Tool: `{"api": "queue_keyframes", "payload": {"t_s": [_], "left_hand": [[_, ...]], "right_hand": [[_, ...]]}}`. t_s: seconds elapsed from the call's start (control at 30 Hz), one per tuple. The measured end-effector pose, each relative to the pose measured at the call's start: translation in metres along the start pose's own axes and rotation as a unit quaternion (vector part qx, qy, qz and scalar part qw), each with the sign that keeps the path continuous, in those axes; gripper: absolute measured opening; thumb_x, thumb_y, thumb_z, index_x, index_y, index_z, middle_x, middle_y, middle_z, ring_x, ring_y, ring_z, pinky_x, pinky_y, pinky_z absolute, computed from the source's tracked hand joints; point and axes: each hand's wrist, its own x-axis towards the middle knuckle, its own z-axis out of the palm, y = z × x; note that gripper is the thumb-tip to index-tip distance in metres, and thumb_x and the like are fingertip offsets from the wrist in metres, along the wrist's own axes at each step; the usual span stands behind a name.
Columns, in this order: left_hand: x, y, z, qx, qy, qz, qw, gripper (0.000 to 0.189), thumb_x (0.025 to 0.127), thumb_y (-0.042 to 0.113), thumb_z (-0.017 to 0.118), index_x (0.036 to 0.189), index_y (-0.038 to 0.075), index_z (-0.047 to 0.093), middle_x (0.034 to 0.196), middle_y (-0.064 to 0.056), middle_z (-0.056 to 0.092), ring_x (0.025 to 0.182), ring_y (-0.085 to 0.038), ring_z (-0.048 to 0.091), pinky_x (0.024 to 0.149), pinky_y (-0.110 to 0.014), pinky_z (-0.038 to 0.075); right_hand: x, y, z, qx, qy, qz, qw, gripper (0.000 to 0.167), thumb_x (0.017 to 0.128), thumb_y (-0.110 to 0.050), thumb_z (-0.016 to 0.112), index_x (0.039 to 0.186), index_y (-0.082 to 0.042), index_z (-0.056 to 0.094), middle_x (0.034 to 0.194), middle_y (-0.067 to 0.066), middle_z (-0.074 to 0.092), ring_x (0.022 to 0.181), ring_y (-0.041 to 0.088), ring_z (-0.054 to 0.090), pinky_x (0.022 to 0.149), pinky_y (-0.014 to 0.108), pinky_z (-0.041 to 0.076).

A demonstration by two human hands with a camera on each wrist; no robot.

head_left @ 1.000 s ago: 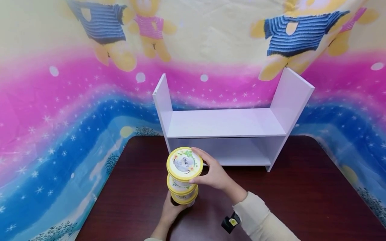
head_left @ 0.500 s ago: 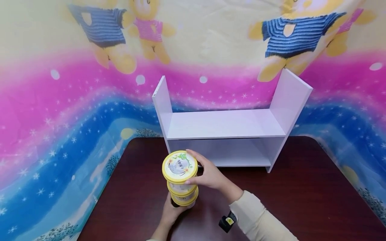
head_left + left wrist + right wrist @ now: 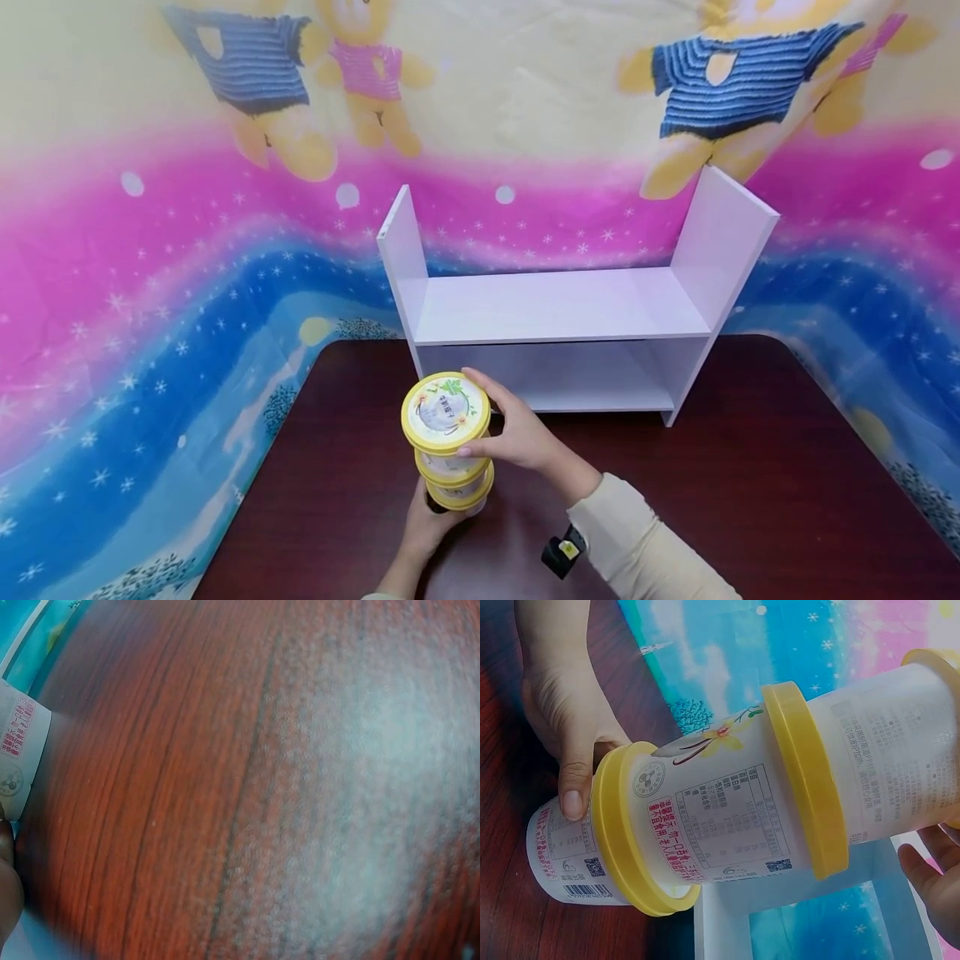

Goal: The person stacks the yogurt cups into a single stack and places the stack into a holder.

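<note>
Yellow-lidded tubs (image 3: 448, 442) are standing stacked upright near the tabletop's (image 3: 750, 500) left front, and I'm curling my right hand (image 3: 517, 433) round the top one while my left hand (image 3: 431, 529) is gripping the bottom one.

The worktop (image 3: 750, 500) is showing a dark red-brown wood grain with a smooth, faintly glossy finish, its fine streaks standing out close up in the left wrist view. The shelf (image 3: 562, 304) is looking like white laminated board, flat and matt. The tubs (image 3: 727, 817) are appearing as smooth printed paper or thin plastic with a slight sheen, and their yellow lids (image 3: 802, 780) are reading as glossy plastic. The backdrop (image 3: 150, 250) is hanging as thin printed cloth, creased and softly shiny. The sleeve (image 3: 645, 542) is looking like soft, matt cream fabric.
</note>
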Motion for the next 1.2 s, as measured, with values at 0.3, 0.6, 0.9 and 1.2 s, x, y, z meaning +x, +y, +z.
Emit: {"api": "queue_keyframes", "payload": {"t_s": [0.3,0.6,0.9,1.2], "left_hand": [[0.001,0.002,0.002,0.0,-0.001,-0.003,1.0,0.078,0.056,0.017,0.081,0.122,0.017,0.038,0.114,-0.003,0.049,0.103,-0.018,0.043,0.09,-0.038,0.026],[0.002,0.002,0.002,-0.002,0.005,0.011,0.9999,0.077,0.054,0.017,0.082,0.12,0.017,0.04,0.111,-0.002,0.051,0.102,-0.018,0.044,0.09,-0.039,0.027],[0.001,0.0,0.0,0.026,0.008,0.016,0.9995,0.074,0.054,0.016,0.082,0.118,0.012,0.044,0.108,-0.004,0.053,0.1,-0.016,0.045,0.089,-0.034,0.029],[-0.001,0.002,-0.001,0.036,0.016,0.008,0.9992,0.073,0.051,0.017,0.083,0.115,0.012,0.047,0.103,-0.003,0.055,0.098,-0.017,0.046,0.088,-0.035,0.031]], "right_hand": [[0.0,0.009,-0.002,-0.002,0.004,-0.008,1.0,0.087,0.065,-0.014,0.075,0.135,-0.005,0.023,0.132,0.01,0.033,0.118,0.023,0.031,0.094,0.049,0.022],[-0.002,0.021,-0.009,0.006,0.019,-0.02,0.9996,0.083,0.067,-0.016,0.074,0.135,-0.013,0.026,0.129,0.003,0.039,0.116,0.018,0.035,0.096,0.047,0.022],[-0.02,-0.001,-0.021,-0.014,0.061,-0.022,0.9978,0.076,0.069,0.005,0.067,0.132,0.004,0.024,0.133,0.018,0.03,0.118,0.032,0.032,0.095,0.046,0.024],[-0.042,0.024,-0.053,-0.032,0.126,-0.012,0.9914,0.065,0.077,0.002,0.061,0.132,0.0,0.027,0.132,0.021,0.031,0.117,0.033,0.033,0.092,0.048,0.027]]}}
